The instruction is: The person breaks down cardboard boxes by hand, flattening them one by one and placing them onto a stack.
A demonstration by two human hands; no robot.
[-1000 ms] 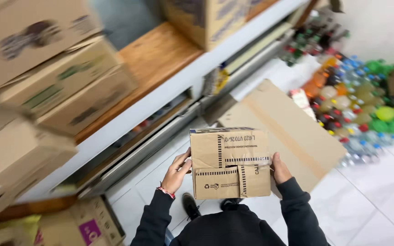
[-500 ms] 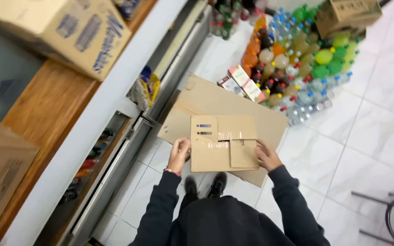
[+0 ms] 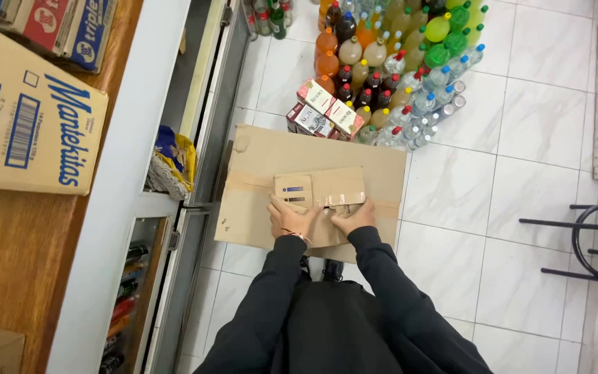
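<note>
A small brown cardboard box (image 3: 320, 190) rests on top of a larger flat cardboard box (image 3: 299, 156) that stands on the white tiled floor. My left hand (image 3: 291, 218) presses on the small box's near left side, fingers spread over its top. My right hand (image 3: 356, 216) lies on its near right side, by the taped seam. Both arms are in dark sleeves, and a thin band shows on the left wrist.
Many plastic drink bottles (image 3: 389, 55) and a few red-and-white cartons (image 3: 323, 111) stand on the floor beyond the box. On the left is a white shelf unit (image 3: 126, 187) with a printed carton (image 3: 25, 121) on its wooden top. A black metal stool frame (image 3: 593, 239) stands at right.
The small box has gone down from being held up in both hands onto the larger box. My view has swung from the shelf toward the floor and bottles.
</note>
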